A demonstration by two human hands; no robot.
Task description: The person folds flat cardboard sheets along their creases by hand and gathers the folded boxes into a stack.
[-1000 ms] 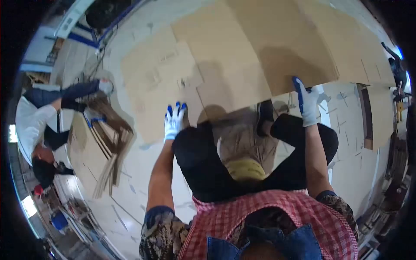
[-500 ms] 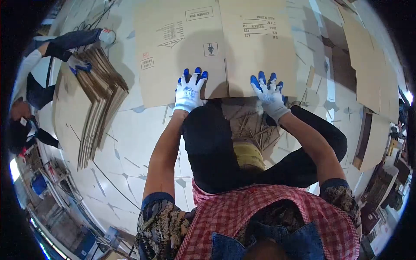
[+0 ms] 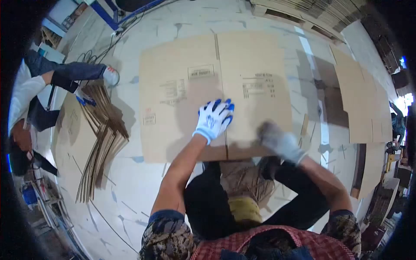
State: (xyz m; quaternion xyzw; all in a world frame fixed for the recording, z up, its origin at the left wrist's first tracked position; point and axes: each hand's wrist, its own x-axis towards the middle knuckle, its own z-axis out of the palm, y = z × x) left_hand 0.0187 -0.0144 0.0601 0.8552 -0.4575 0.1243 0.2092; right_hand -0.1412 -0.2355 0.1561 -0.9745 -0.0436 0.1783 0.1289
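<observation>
A flat brown cardboard sheet [image 3: 255,54] with printed markings and a centre seam lies on the floor in front of my knees. My left hand [image 3: 214,119], in a white glove with blue fingertips, rests on it near the seam, fingers stretched out. My right hand [image 3: 279,139], gloved too, is over the near right part of the sheet. Motion smears its fingers, and whether it touches the cardboard is unclear.
To the left, a co-worker's gloved hand [image 3: 85,98] is at a folded cardboard stack [image 3: 102,134]. More cardboard sheets [image 3: 362,99] stand at the right. Scrap strips [image 3: 247,180] and a yellow round object [image 3: 245,210] lie between my legs. A pallet [image 3: 299,19] is at the far side.
My left hand has moved from the sheet's near edge inward to the seam. My right hand has left its flat spread at the edge and is moving. The view has tilted farther forward.
</observation>
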